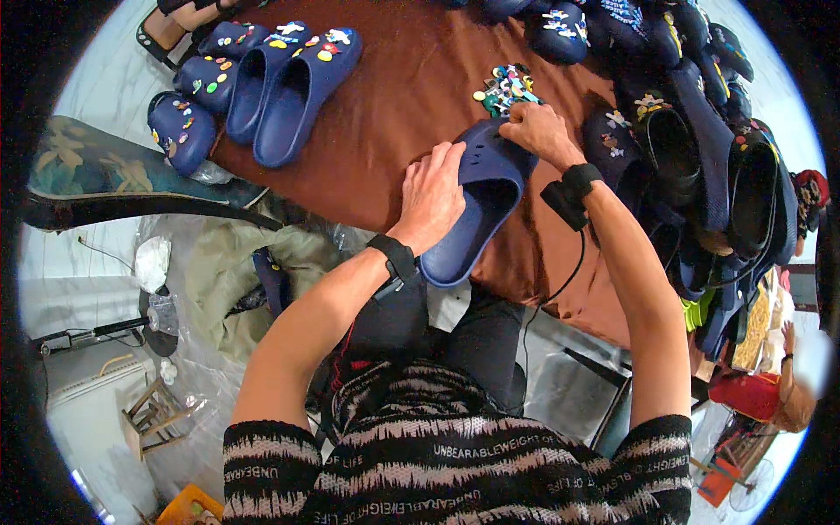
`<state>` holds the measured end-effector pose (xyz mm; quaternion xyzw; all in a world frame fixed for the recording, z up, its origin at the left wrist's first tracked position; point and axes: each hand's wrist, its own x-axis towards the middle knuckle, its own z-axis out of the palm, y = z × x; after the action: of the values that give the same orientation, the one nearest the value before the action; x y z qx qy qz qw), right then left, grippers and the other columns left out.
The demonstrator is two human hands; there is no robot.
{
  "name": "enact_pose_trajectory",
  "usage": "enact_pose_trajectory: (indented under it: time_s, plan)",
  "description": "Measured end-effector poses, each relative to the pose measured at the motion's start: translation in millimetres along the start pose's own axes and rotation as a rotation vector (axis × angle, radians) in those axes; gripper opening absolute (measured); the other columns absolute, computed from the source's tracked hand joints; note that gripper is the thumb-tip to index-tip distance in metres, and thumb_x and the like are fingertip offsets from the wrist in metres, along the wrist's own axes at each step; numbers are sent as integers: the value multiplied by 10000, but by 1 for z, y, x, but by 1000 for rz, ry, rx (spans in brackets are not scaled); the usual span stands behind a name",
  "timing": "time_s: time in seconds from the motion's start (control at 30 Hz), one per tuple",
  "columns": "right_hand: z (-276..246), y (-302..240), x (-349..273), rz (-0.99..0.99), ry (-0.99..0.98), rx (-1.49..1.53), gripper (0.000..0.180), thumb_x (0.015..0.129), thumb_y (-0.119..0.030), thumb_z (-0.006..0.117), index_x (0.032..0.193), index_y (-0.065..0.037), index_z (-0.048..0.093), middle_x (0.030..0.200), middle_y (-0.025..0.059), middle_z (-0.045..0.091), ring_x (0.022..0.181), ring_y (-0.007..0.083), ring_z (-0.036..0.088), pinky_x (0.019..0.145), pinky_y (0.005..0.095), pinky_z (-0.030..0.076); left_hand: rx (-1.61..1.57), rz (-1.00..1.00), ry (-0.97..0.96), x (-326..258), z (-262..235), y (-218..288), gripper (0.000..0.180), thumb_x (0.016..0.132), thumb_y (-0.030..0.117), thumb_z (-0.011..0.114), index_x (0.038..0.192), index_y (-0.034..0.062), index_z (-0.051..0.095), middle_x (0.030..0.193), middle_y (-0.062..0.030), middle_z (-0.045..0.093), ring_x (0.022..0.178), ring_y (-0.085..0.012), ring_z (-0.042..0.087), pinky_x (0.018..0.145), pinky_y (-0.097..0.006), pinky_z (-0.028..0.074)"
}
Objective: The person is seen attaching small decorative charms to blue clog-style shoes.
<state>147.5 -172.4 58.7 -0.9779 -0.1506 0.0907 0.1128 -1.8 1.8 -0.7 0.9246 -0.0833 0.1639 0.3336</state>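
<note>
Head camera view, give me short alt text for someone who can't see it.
A person's left hand steadies a plain navy clog on a brown cloth-covered table while the right hand presses at its toe. Colourful charms and decorated clogs lie around it.

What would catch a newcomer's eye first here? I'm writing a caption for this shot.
At centre, both hands grip a plain navy clog on the brown cloth: left hand on its side, right hand at its toe. Colourful charms lie just beyond, and decorated clogs line the far left.
</note>
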Motion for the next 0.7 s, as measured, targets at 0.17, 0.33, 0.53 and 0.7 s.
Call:
enact_pose_trajectory:
  time_s: [0.17,0.33,0.53,0.7]
  plan:
    - [10,0,-10,-80,151,-104,304,768,-360,655,893,-106,765,998,182,729,985,393,669,895,535,501,7,-27,-16,2,4,-3,601,794,-6,630,1374,42,478,1362,-177,514,1246,-387,509,1047,-474,410]
    - [12,14,-28,-120,187,99,271,791,-285,668,929,-66,745,974,201,719,966,395,663,873,478,520,-14,-40,-38,2,0,3,601,797,-10,627,1377,44,477,1368,-184,510,1254,-385,507,1054,-474,405]
    - [12,15,-38,-265,239,236,241,836,-203,679,995,-23,665,970,223,698,946,419,642,862,488,520,-13,-37,-46,1,-1,1,604,800,-11,622,1383,44,472,1373,-193,502,1263,-387,500,1062,-475,398]
    - [14,10,-34,-343,403,-44,229,862,-214,660,920,7,676,856,231,694,880,419,651,773,507,514,-17,-38,-46,1,-2,2,604,799,-5,624,1381,48,474,1380,-187,500,1266,-384,499,1063,-475,398]
